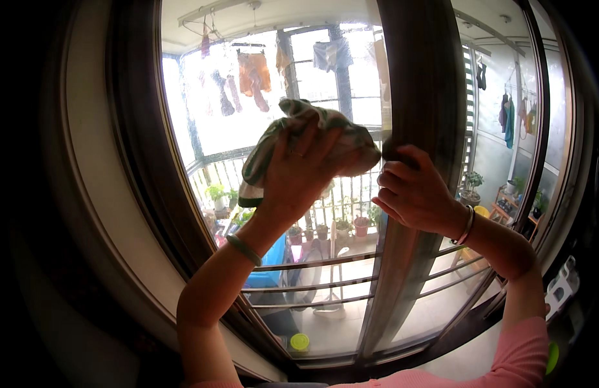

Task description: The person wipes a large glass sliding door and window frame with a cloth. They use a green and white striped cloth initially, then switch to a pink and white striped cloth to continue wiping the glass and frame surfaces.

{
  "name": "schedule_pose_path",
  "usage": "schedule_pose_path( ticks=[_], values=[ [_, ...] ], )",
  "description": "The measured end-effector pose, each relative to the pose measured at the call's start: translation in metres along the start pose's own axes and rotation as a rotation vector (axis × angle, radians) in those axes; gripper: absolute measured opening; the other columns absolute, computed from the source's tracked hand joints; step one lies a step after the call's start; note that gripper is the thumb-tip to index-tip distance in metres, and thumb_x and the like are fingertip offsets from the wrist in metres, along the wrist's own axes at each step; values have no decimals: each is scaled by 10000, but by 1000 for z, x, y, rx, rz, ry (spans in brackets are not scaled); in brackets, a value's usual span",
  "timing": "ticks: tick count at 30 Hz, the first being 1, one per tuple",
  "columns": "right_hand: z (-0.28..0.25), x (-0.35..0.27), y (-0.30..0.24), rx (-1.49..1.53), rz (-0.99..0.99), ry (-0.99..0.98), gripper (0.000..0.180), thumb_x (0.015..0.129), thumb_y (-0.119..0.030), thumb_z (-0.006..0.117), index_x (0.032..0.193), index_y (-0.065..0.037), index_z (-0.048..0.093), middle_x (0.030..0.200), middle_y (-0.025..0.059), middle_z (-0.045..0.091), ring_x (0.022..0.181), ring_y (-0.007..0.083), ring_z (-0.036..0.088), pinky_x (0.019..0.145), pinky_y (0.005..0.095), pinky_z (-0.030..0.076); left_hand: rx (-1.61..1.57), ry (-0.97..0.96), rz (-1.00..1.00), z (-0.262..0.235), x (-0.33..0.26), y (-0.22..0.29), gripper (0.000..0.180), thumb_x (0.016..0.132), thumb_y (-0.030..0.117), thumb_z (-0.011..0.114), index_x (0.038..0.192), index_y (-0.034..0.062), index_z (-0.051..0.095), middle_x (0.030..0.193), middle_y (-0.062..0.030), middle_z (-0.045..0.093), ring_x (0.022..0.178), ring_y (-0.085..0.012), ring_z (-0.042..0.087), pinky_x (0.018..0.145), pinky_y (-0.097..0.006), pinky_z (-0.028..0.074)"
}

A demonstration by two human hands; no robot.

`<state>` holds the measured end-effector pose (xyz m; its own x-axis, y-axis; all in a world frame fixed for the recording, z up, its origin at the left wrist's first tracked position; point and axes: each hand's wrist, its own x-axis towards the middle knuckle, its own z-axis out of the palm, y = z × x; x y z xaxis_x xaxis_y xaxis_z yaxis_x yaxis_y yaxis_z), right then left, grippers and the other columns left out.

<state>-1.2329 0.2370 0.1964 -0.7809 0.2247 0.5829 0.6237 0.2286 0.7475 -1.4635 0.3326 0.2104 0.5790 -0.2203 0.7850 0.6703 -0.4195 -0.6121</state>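
Note:
My left hand [296, 168] presses a crumpled white cloth with green stripes [356, 145] against the window glass [215, 139]. The fingers are bent over the cloth, and part of it hangs down beside the wrist. To the right, my right hand [416, 194] is closed at the edge of the dark upright window frame [416, 77]. Its fingers curl round a small dark part there that looks like a handle [391, 153], mostly hidden by the hand. A pale green bangle [244, 249] circles my left forearm, and a silver bracelet [465, 225] my right wrist.
Behind the glass lies a balcony with laundry [253, 71] hanging, potted plants [361, 225] and a blue container [267, 268]. Horizontal bars [312, 281] cross the lower window. A second pane [500, 161] stands right of the frame; a pale wall edge [96, 161] is at left.

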Motion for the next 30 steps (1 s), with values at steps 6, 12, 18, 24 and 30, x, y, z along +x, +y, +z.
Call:
schedule_pose_path(
  ticks=[6, 12, 18, 24, 30],
  values=[
    [2, -23, -2, -3, 220, 81, 281, 812, -291, 761, 1031, -139, 674, 1309, 37, 580, 1288, 199, 494, 1123, 532, 291, 32, 219, -109, 32, 74, -52, 504, 818, 214, 694, 1299, 347, 617, 1384, -32, 553, 1291, -321, 496, 953, -556, 438],
    [-14, 26, 39, -142, 353, 130, 646, 858, -283, 730, 1451, -252, 475, 1581, 83, 360, 1441, 271, 368, 1158, 550, 157, 96, 442, -111, 16, 186, -62, 332, 886, 202, 641, 1209, 125, 650, 1233, -118, 603, 1205, -311, 521, 1053, -506, 385],
    [-12, 11, 79, 86, 582, 588, 784, 811, -72, 738, 1508, -177, 395, 1605, 167, 266, 1460, 399, 293, 1182, 471, 291, -85, 366, -92, 42, 143, 0, 364, 814, 177, 703, 1172, 231, 673, 1278, -35, 609, 1242, -313, 532, 956, -561, 443],
    [-27, -4, 83, 204, 548, 585, 704, 809, 5, 688, 1460, -146, 465, 1619, 162, 240, 1470, 364, 303, 1172, 449, 327, -187, -35, 3, 28, -18, 114, 450, 794, 212, 682, 1222, 348, 656, 1294, 33, 572, 1269, -267, 502, 969, -592, 413],
    [-27, -7, 90, 223, 492, 531, 611, 778, -60, 733, 1358, -163, 570, 1613, 151, 257, 1420, 356, 381, 1128, 468, 342, -44, -33, 49, 30, 47, 66, 390, 809, 203, 649, 1177, 331, 674, 1228, 9, 607, 1235, -254, 526, 964, -557, 435]
  ],
)
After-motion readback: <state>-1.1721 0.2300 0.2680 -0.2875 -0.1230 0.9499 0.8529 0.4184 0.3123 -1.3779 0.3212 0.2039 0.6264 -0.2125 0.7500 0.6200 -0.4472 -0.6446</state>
